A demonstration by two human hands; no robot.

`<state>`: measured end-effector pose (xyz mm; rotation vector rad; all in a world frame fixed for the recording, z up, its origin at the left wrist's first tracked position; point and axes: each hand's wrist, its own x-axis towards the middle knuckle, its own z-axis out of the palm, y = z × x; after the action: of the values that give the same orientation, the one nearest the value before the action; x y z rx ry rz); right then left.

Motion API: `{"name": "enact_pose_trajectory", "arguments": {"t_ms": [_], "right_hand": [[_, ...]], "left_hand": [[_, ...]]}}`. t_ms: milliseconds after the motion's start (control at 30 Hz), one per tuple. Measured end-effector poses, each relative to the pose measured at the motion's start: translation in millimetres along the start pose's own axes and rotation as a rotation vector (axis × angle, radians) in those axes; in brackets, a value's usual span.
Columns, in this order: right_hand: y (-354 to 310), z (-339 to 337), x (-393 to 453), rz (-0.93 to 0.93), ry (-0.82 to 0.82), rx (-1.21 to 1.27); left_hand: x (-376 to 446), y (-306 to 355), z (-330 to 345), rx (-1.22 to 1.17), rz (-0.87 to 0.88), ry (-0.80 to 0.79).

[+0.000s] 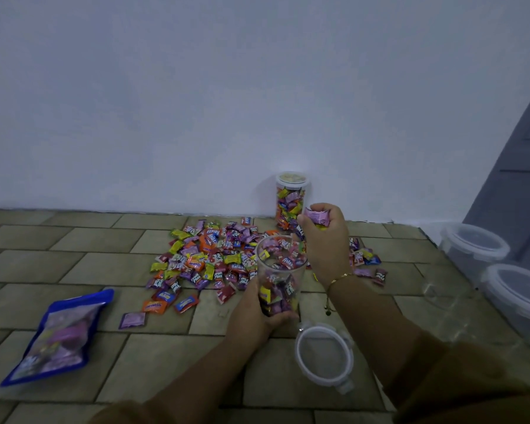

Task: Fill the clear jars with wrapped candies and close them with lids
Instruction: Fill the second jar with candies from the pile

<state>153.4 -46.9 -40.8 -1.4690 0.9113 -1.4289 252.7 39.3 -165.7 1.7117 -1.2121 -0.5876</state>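
Observation:
My left hand [257,313] grips a clear open jar [280,270] near its base; the jar is partly filled with wrapped candies. Just above and right of its mouth, my right hand [328,240] holds a handful of wrapped candies [317,216]. A loose pile of colourful wrapped candies [208,258] is spread on the tiled floor behind the jar. Against the wall stands a full jar [291,200] closed with a lid. A white-rimmed lid [323,356] lies on the floor near my right forearm.
A blue candy bag [62,335] lies flat at the left. At the right edge stand two lidded clear containers [475,244] [517,289] and a faint empty clear jar [444,295]. A white wall bounds the tiled floor behind.

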Motion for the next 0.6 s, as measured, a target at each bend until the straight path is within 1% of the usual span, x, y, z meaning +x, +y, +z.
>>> {"name": "enact_pose_trajectory", "arguments": {"t_ms": [167, 333, 600], "right_hand": [[2.9, 3.7, -1.3, 0.004, -0.035, 0.005], [-1.5, 10.0, -6.1, -0.083, -0.058, -0.052], [7.1, 7.2, -11.1, -0.098, -0.206, -0.115]], "left_hand": [[-0.6, -1.5, 2.0, -0.013, 0.007, 0.004], [1.0, -6.3, 3.0, -0.019, 0.002, -0.004], [2.9, -7.8, 2.6, -0.001, 0.012, -0.002]]}}
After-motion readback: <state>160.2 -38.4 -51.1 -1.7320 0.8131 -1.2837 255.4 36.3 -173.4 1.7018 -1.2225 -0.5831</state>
